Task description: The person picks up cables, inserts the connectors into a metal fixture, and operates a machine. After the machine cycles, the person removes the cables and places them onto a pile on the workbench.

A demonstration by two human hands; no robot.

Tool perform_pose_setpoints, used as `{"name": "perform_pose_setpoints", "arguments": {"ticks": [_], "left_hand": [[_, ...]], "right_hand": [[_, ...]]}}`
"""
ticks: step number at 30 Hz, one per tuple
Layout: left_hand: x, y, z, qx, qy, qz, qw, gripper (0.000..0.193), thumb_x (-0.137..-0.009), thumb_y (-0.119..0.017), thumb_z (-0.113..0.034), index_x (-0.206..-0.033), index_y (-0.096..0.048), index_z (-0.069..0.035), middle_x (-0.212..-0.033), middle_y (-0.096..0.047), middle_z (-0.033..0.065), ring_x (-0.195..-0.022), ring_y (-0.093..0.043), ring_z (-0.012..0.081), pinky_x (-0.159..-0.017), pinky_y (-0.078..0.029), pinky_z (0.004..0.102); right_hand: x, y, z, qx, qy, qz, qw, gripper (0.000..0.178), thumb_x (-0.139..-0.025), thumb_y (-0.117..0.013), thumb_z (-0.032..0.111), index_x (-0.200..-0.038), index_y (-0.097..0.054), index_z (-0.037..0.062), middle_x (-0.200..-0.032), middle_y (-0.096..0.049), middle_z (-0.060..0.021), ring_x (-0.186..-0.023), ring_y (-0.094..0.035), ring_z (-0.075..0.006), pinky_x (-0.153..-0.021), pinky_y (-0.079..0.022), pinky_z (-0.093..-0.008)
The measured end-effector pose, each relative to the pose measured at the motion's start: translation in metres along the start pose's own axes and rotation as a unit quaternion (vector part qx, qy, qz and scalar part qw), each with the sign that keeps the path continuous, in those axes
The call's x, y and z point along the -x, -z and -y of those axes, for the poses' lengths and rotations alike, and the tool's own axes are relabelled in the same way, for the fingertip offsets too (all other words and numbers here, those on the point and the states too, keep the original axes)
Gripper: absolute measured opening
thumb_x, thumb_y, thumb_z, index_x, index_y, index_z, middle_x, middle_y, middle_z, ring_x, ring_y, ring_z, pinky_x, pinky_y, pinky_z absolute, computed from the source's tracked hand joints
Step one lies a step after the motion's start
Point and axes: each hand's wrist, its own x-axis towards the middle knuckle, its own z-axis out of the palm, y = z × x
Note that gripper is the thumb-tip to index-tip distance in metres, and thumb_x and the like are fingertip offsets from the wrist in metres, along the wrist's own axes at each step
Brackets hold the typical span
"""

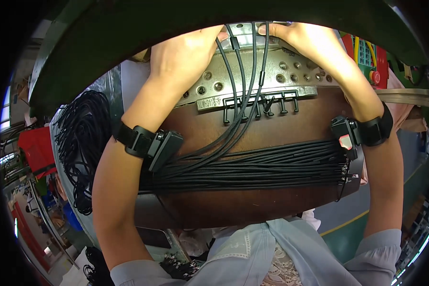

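At the top, both hands reach to a metal mould block [238, 71], their fingers partly hidden behind a dark edge. My left hand [188, 52] is closed, the upper end of the leftmost black cable [228, 57] running to its thumb. The thumb of my right hand [310, 40] crosses the rightmost black cable [265, 50]; this hand looks closed on it. Two more cables run up between the hands. All these cables bend down over a black pronged rack [257, 107] on the block's front edge to a bundle of black cables [252, 171].
The bundle lies across a brown board [214, 207] close to my body. A tangled heap of black cable [83, 143] is at the left. A red control box [379, 71] with a red button stands at the far right. A dark green frame [95, 52] arches overhead.
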Motion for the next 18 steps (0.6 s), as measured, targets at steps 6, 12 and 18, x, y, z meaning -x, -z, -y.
{"name": "perform_pose_setpoints", "arguments": {"ticks": [6,12,18], "left_hand": [[0.006,-0.008,0.002,0.037,0.035,-0.021,0.998,0.014,-0.075,-0.067,-0.019,-0.088,-0.066,-0.014,-0.074,-0.062,0.0043,-0.064,-0.06,0.0219,-0.055,-0.049,0.0327],[0.0,-0.004,0.001,0.076,0.007,-0.062,0.995,0.012,-0.076,-0.065,-0.018,-0.088,-0.066,-0.015,-0.072,-0.061,0.0043,-0.065,-0.061,0.0227,-0.057,-0.05,0.0358],[0.009,0.036,-0.001,0.084,0.137,0.132,0.978,0.04,-0.077,-0.064,-0.016,-0.115,-0.055,-0.008,-0.105,-0.059,0.0145,-0.099,-0.057,0.0281,-0.082,-0.047,0.0346]], "right_hand": [[-0.002,0.006,0.004,-0.063,-0.094,0.061,0.992,0.032,-0.078,-0.065,0.024,-0.106,-0.062,0.01,-0.081,-0.063,-0.0123,-0.069,-0.061,-0.0285,-0.066,-0.05,-0.0373],[0.0,-0.023,-0.02,0.092,0.092,-0.094,0.987,0.038,-0.077,-0.067,0.027,-0.108,-0.06,0.007,-0.078,-0.063,-0.0109,-0.066,-0.061,-0.0251,-0.065,-0.05,-0.0362],[0.003,0.026,0.007,-0.052,0.03,0.011,0.998,0.027,-0.083,-0.06,0.023,-0.1,-0.058,0.0022,-0.078,-0.061,-0.0088,-0.071,-0.058,-0.0214,-0.065,-0.046,-0.0317]]}}
